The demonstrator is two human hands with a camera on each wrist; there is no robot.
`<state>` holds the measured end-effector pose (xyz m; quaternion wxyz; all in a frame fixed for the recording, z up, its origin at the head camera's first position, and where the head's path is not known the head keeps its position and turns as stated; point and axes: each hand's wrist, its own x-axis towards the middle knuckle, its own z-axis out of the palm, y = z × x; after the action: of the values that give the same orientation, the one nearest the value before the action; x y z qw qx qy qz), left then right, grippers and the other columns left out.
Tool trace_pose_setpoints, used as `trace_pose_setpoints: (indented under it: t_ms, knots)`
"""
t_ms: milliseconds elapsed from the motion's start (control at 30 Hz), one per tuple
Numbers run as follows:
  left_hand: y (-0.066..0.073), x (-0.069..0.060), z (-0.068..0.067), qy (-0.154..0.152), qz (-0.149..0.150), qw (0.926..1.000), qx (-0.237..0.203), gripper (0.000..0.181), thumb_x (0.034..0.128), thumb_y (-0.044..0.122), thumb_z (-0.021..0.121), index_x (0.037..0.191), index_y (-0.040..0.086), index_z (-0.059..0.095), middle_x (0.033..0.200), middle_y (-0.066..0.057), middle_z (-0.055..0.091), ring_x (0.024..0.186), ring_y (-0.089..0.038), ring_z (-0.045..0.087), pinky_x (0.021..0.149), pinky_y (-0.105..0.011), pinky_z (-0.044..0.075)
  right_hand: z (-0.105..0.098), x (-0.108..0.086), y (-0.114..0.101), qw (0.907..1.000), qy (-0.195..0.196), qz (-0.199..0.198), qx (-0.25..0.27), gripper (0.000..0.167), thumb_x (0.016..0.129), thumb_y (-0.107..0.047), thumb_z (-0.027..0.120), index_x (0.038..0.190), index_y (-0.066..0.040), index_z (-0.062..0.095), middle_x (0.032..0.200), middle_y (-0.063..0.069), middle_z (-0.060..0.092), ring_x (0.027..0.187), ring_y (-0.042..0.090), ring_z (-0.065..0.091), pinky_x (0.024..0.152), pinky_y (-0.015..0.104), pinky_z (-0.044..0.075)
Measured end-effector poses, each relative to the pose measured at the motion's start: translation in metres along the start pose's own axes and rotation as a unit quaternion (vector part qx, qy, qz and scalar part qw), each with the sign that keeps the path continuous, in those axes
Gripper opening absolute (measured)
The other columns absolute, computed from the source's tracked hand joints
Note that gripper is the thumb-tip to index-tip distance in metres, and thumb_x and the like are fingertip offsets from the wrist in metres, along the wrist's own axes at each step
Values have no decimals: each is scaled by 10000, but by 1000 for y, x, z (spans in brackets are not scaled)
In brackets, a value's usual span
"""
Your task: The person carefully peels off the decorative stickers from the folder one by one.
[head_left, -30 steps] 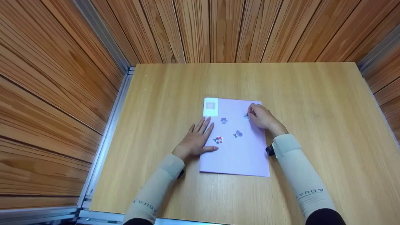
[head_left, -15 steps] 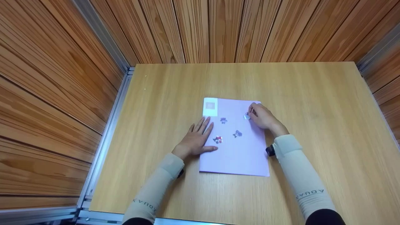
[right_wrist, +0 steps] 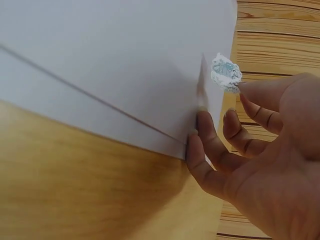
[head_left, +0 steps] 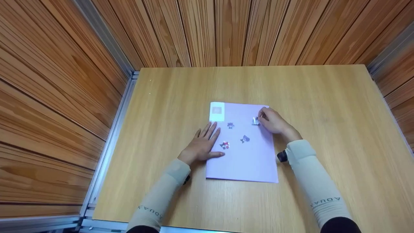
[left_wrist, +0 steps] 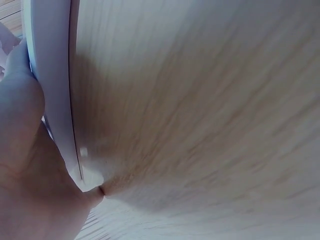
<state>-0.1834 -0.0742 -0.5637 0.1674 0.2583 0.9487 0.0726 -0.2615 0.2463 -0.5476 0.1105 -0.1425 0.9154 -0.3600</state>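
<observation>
A pale purple folder (head_left: 242, 161) lies flat on the table, with a white label at its upper left and several small character stickers on it. My left hand (head_left: 200, 147) rests spread on the folder's left edge, beside a red-and-dark sticker (head_left: 225, 145). Near the upper right corner my right hand (head_left: 276, 121) pinches a small shiny sticker (head_left: 255, 121) between thumb and forefinger. In the right wrist view that sticker (right_wrist: 226, 72) stands tilted up from the thumb tip, while other fingers of the right hand (right_wrist: 260, 155) touch the folder's edge.
The wooden table (head_left: 339, 113) extends around the folder. Wood-plank walls (head_left: 233, 32) stand at the back and sides, and a metal frame rail (head_left: 113, 129) runs along the table's left edge.
The shiny sticker shows more beside the right fingertips, its angle changed. My right hand has shifted very slightly to the right; the left hand stays in place.
</observation>
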Motion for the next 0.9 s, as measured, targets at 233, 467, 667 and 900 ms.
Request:
trace_pose_setpoints:
  t_ms: [233, 467, 667, 900]
  knots:
    - [-14, 1, 3, -81, 296, 9989, -367, 1017, 946, 760, 444, 1659, 174, 17, 1724, -49, -124, 1575, -282, -137, 1255, -571, 53, -11, -10, -2, 9997, -112, 164, 107, 136, 1056, -72, 491, 1120, 34, 548, 1050, 179, 545, 866, 262, 531, 703, 328, 457]
    - [-11, 3, 2, -162, 188, 9994, -231, 1016, 947, 757, 448, 1659, 185, 2, 1722, -33, -143, 1573, -266, -158, 1259, -558, 52, -22, -19, 1, 9995, -85, 284, 138, 148, 1067, -93, 480, 1134, 26, 538, 1087, 181, 549, 892, 264, 537, 718, 332, 462]
    - [-11, 2, 2, -151, 209, 9994, -235, 1012, 948, 758, 443, 1659, 189, 2, 1721, -33, -145, 1572, -271, -156, 1258, -556, 44, -31, -24, 8, 9991, -27, 400, 171, 150, 1072, -105, 478, 1133, 22, 530, 1112, 184, 565, 927, 281, 555, 748, 333, 475]
    - [-12, 1, 3, -91, 197, 9995, -238, 1011, 948, 761, 438, 1658, 185, 7, 1723, -40, -130, 1576, -280, -135, 1256, -560, 45, -44, -33, 16, 9983, -10, 540, 206, 196, 1082, -127, 471, 1182, 35, 518, 1156, 196, 550, 1050, 323, 544, 867, 415, 497]
